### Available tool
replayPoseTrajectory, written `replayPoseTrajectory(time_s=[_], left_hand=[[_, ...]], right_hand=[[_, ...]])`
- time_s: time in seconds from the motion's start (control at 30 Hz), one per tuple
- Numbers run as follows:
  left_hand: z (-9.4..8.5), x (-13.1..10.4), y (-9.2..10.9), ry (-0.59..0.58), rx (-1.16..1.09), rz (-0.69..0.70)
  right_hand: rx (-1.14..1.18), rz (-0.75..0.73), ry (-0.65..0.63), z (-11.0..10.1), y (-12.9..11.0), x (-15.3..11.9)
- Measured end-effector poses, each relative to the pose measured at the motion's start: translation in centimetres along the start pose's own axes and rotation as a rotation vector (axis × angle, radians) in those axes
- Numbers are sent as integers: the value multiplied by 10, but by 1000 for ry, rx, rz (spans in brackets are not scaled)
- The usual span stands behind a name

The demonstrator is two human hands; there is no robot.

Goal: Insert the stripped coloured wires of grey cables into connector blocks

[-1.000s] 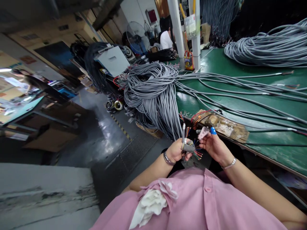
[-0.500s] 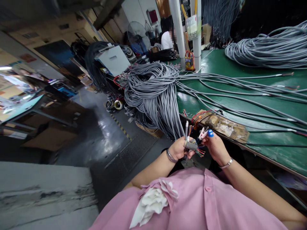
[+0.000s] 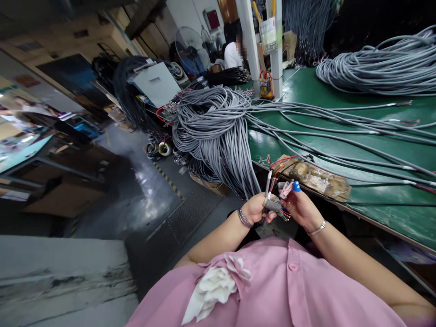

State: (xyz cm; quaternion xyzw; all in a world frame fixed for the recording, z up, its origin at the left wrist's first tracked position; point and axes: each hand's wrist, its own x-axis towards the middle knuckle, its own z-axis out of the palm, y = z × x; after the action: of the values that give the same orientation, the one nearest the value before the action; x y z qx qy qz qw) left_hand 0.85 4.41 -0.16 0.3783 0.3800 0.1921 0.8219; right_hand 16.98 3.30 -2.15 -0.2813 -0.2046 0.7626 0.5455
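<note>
Fingers of my left hand (image 3: pixel 255 210) are wrapped round a grey cable end (image 3: pixel 272 205) with thin coloured wires fanning out of it. A paler cable tip stands upright beside them. To its right, my right hand (image 3: pixel 302 209) pinches a small pink clip (image 3: pixel 286 189). A blue cover (image 3: pixel 296 186) sits on one fingertip of that hand. The clip is close to the coloured wires; whether it touches them I cannot tell.
Grey cables (image 3: pixel 225 122) hang in a thick bundle over the green table (image 3: pixel 368 222) edge. A wrapped wooden block (image 3: pixel 316 179) lies at the near edge. Coiled cable (image 3: pixel 378 68) lies at the back right. Behind the post (image 3: pixel 250 41) a person (image 3: pixel 233 55) sits.
My right hand has moved slightly left with the pink clip, nearer to the cable end in my left hand. The whole view has shifted a little.
</note>
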Motion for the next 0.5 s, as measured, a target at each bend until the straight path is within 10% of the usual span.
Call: replayPoseTrajectory(time_s=[0.5], left_hand=[[39, -37, -23, 363, 100, 376]], right_hand=[[-195, -70, -6, 8, -6, -17]])
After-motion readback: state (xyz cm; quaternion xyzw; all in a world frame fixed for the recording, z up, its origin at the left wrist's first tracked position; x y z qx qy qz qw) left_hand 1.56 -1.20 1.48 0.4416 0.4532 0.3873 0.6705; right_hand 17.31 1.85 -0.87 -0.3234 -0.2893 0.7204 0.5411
